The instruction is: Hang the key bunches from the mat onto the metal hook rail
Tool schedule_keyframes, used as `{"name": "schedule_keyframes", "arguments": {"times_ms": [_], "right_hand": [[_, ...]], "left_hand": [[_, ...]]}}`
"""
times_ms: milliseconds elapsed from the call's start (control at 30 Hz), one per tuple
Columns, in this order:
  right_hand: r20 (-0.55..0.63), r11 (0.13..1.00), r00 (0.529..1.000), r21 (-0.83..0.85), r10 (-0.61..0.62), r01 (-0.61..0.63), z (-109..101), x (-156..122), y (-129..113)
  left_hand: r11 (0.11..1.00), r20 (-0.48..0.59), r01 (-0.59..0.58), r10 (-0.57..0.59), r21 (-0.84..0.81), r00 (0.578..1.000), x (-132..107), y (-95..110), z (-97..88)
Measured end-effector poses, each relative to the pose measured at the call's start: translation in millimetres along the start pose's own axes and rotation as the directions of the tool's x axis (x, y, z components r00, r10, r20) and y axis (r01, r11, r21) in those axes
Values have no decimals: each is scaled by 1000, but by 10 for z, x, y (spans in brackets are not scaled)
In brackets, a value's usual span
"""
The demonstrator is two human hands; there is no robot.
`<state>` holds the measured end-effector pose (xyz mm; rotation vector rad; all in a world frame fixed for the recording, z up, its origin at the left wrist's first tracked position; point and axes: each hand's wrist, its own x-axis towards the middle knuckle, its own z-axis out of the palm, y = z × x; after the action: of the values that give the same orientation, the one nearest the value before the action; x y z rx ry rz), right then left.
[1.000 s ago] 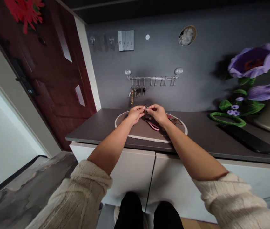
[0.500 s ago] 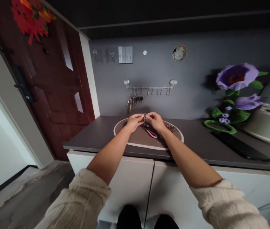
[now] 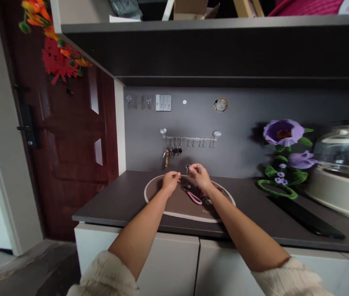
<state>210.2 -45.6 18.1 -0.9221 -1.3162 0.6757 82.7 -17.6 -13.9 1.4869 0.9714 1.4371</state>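
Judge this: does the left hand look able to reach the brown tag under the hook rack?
Probably yes: the brown tag hangs above and beyond the left hand, with nothing visible between them. The right hand, holding a metal ring, is to the side. Whether the left hand is empty is unclear.

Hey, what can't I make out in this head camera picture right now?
In the head view:
Small items on the mat: partly hidden by the right forearm.
Lettering on the mat: too small to read.
Clear-topped appliance: cut off by the right edge.
Left hand: too small to tell whether it holds anything.
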Motion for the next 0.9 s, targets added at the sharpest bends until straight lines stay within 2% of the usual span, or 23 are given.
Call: {"name": "schedule_keyframes", "arguments": {"times_ms": [233, 467, 633, 900], "right_hand": [[-87, 978, 987, 172, 136, -120, 21, 274, -140], [-142, 956, 967, 238, 211, -173, 108, 642, -307], [-189, 944, 948, 258, 256, -204, 189, 858, -333], [-253, 922, 915, 312, 315, -231, 227, 1070, -279]], "left_hand": [[993, 24, -28, 25, 115, 999, 74, -142, 36], [974, 73, -89, 76, 207, 995, 101, -196, 78], [975, 100, -81, 62, 207, 993, 94, -192, 102], [982, 82, -56, 42, 178, 996, 107, -199, 111]]}}
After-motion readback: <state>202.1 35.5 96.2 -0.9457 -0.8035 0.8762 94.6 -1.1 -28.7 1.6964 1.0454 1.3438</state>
